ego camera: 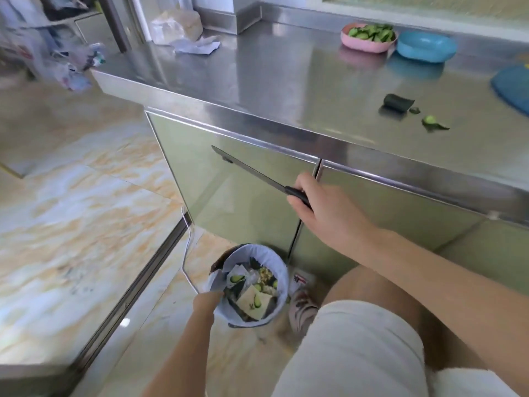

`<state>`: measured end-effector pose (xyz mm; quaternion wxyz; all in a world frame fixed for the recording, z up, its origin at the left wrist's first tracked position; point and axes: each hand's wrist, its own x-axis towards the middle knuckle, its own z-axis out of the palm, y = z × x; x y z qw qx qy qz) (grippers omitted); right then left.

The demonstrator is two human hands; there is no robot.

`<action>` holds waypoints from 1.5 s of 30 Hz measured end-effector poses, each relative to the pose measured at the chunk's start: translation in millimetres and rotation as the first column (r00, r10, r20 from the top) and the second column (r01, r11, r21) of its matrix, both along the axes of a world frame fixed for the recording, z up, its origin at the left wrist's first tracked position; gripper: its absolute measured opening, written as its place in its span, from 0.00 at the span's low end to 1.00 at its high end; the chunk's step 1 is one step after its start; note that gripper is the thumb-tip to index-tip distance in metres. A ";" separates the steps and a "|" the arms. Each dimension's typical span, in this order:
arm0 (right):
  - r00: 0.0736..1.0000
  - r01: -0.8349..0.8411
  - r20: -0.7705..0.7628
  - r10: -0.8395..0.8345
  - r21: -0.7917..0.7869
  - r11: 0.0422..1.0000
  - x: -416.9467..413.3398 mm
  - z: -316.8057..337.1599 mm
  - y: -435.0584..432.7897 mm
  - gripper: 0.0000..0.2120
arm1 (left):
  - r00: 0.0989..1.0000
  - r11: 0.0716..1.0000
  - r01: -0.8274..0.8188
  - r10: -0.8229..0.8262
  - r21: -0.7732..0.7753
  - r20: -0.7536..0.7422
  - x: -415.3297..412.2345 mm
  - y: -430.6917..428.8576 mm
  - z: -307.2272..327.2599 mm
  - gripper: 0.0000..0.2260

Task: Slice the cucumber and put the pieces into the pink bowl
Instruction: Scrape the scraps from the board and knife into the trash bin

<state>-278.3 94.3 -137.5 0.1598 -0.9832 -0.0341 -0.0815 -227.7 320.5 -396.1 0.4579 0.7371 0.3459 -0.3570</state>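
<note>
1. Pale shorts (357, 348) fill the view at five o'clock, with a patterned shoe (302, 309) on the tiled floor beside them.
2. At six o'clock the left hand (206, 301) reaches to the near rim of a small waste bin (283, 277) lined with a pale blue bag. Its fingers are hidden at the rim, so I cannot tell whether they pinch the liner or hang loose. Cucumber scraps and paper lie inside the bin.
3. Near the centre, in front of the cabinet doors, the right hand (317, 207) is wrapped round the black handle of a kitchen knife (252, 170), whose blade points towards ten o'clock, away from the body.
4. On the steel tabletop (286, 81), at two o'clock, lies a short cucumber stub (398, 102), dark-skinned, with a trimmed end piece (430, 120) and a small scrap just beside it.
5. I judge the stub light and firm, though wet and slippery on its cut face. It is best held by the skin on its sides, fingertips tucked back from the blade.
6. Farther off at one o'clock, the pink bowl (366, 45) already holds many cucumber slices (372, 32). A blue bowl (426, 47) stands just to its right.
7. A blue board-like thing (512, 87) shows at the three o'clock edge.
</note>
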 end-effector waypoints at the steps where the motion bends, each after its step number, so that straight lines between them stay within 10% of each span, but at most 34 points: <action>1: 1.000 -0.012 -0.027 0.011 -0.025 1.000 0.3 -9.5 2.3 0.10 | 0.993 0.997 -0.065 0.060 -0.050 -0.100 -5.6 0.2 -10.7 0.27; 7: 0.987 -0.027 -0.158 0.019 -0.049 0.998 16.1 -52.9 6.9 0.08 | 0.833 0.810 -0.503 0.363 -0.301 -0.417 -21.5 -18.8 -79.4 0.28; 14: 0.970 -0.007 -0.241 -0.020 -0.112 0.994 31.7 -71.5 -5.0 0.08 | 0.875 0.872 -0.403 0.279 -0.277 -0.395 -34.2 -35.9 -149.8 0.03; 21: 0.977 -0.003 -0.212 -0.017 -0.092 0.996 37.1 -68.8 -9.6 0.08 | 0.871 0.856 -0.448 0.353 -0.257 -0.343 -5.6 -37.5 -121.0 0.08; 30: 0.985 -0.001 -0.171 -0.003 -0.024 1.000 12.5 -27.0 -11.1 0.08 | 0.950 0.988 0.126 -0.146 -0.089 -0.277 11.1 3.8 -62.6 0.14; 45: 0.982 0.173 -0.104 -0.158 0.167 0.971 -69.2 110.2 -89.8 0.08 | 0.951 0.924 0.299 -0.270 -0.237 0.148 3.3 -1.1 215.0 0.15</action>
